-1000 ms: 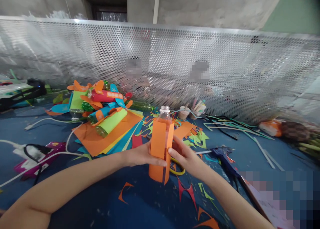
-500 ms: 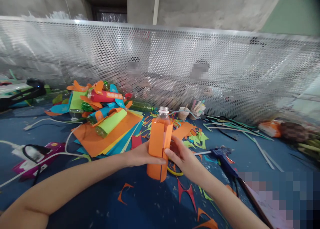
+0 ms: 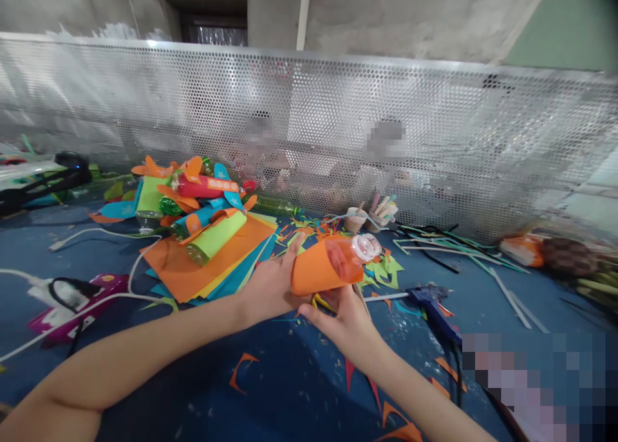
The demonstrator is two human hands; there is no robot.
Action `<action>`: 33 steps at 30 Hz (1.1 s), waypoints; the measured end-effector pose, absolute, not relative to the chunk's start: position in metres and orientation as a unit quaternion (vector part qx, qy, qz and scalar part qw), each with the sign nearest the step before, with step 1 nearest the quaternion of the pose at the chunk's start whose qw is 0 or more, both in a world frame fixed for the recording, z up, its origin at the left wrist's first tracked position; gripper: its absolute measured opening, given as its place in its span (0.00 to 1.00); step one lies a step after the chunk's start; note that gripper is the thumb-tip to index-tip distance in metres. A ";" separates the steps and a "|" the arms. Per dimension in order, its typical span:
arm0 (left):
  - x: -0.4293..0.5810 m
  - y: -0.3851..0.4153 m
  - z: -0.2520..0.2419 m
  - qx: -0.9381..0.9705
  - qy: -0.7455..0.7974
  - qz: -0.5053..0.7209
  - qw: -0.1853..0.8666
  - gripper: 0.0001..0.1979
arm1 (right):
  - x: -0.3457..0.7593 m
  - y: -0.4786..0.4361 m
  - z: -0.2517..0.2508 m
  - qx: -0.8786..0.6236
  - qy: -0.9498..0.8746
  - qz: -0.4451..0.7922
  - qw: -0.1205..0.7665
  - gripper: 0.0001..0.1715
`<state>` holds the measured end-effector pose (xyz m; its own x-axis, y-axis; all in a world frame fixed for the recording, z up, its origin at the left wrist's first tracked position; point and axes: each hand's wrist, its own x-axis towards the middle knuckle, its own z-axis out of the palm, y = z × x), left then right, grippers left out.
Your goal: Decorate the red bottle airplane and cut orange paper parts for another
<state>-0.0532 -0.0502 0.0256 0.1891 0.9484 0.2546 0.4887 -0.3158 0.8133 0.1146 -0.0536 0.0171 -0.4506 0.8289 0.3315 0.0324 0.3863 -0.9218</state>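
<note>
A clear plastic bottle point(image 3: 344, 257) wrapped in orange paper point(image 3: 316, 267) is tilted on its side above the table, its capless mouth pointing right and slightly toward me. My left hand point(image 3: 270, 286) is closed around the base end, with fingers reaching up behind it. From below, my right hand point(image 3: 344, 320) supports the bottle near its neck; some of its fingers are hidden under the paper. Part of a yellow ring-shaped thing point(image 3: 322, 302) shows just beneath the bottle, between my hands.
Finished-looking bottle crafts point(image 3: 207, 186) lie on stacked coloured paper point(image 3: 183, 268) at left. A blue glue gun point(image 3: 432, 307) lies at right, and a purple power strip point(image 3: 103, 294) at far left. Paper scraps point(image 3: 244, 368) litter the blue table. Behind stands a perforated metal screen point(image 3: 313, 107).
The bottle has gone from upright to lying tilted, its mouth swinging right and toward me. My left hand has shifted to its base end, my right hand underneath.
</note>
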 end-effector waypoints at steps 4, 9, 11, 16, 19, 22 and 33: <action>-0.044 -0.060 0.026 0.753 0.563 0.310 0.140 0.40 | 0.107 -0.051 0.015 -0.314 -0.625 0.531 0.479 0.33; -0.048 -0.058 0.034 0.742 0.524 0.314 0.275 0.57 | 0.119 -0.038 0.024 -0.411 -0.569 0.527 0.480 0.26; -0.055 -0.050 0.036 0.708 0.437 0.364 0.420 0.49 | 0.127 -0.031 0.031 -0.443 -0.500 0.574 0.474 0.22; -0.064 -0.035 0.032 0.560 0.301 0.385 0.669 0.44 | 0.143 -0.012 0.043 -0.460 -0.388 0.646 0.469 0.17; -0.062 -0.036 0.027 0.583 0.249 0.362 0.683 0.53 | 0.148 -0.006 0.043 -0.467 -0.359 0.663 0.463 0.17; -0.059 -0.038 0.024 0.618 0.225 0.360 0.662 0.48 | 0.149 -0.004 0.043 -0.464 -0.356 0.673 0.452 0.19; -0.059 -0.035 0.020 0.641 0.244 0.373 0.625 0.44 | 0.149 0.000 0.033 -0.427 -0.354 0.697 0.454 0.17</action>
